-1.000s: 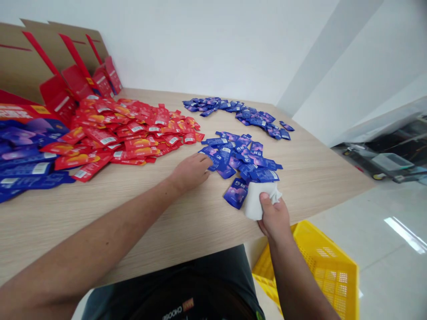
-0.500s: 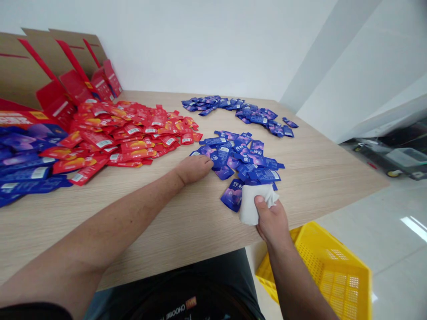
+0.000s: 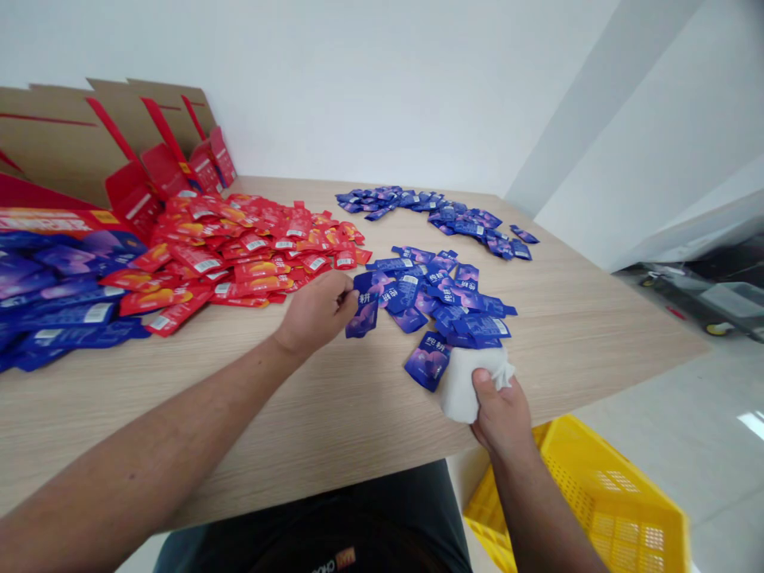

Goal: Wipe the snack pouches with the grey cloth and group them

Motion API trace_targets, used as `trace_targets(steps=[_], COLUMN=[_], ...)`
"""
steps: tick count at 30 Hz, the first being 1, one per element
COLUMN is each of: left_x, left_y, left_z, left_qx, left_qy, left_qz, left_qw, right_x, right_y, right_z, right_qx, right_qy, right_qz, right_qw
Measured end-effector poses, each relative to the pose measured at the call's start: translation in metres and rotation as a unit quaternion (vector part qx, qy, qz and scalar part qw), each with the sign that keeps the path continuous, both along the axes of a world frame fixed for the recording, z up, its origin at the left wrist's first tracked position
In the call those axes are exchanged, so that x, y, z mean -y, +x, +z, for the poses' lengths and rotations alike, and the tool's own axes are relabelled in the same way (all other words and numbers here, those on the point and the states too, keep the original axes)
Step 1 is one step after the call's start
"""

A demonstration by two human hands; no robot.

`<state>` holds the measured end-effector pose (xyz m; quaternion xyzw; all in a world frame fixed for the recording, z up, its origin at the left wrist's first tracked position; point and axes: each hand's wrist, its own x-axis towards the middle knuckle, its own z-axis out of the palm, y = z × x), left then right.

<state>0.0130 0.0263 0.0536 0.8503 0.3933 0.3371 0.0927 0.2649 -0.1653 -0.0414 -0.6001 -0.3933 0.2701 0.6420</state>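
My left hand [image 3: 319, 313] pinches the edge of a blue-purple pouch [image 3: 363, 315], lifted at the left side of a loose pile of similar blue pouches [image 3: 454, 290]. In my right hand [image 3: 501, 406] is a folded white cloth [image 3: 462, 386], gripped with the thumb on top near the table's front edge. One blue pouch [image 3: 427, 360] lies flat just left of the cloth, and the cloth hides part of the pile's near side.
Red pouches [image 3: 244, 247] are heaped at the left, beside blue pouches [image 3: 53, 294] in front of open red cardboard boxes [image 3: 143, 191]. More blue pouches [image 3: 435, 208] form a curved band at the back. A yellow crate [image 3: 626, 509] stands below the table's right front edge.
My left hand has drawn back to the left from the pile, and a blue pouch now shows in its fingers. The right hand still holds the cloth; the whole view has shifted slightly.
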Motion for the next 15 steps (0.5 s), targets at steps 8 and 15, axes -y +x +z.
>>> trace_targets(steps=[8,15], left_x=[0.027,0.016], left_y=[-0.054,-0.076], left_z=[-0.005,-0.021], left_qx=[0.103,0.193], left_qy=[-0.217,-0.292], left_qz=[0.032,-0.037], left_qw=[0.970,0.936], right_x=[-0.037,-0.117], right_y=[-0.074,-0.117], right_z=[0.084,0.099], right_qx=[0.253,0.410], right_qy=[-0.044,-0.006], right_qz=[0.306,0.379], right_qw=[0.917,0.830])
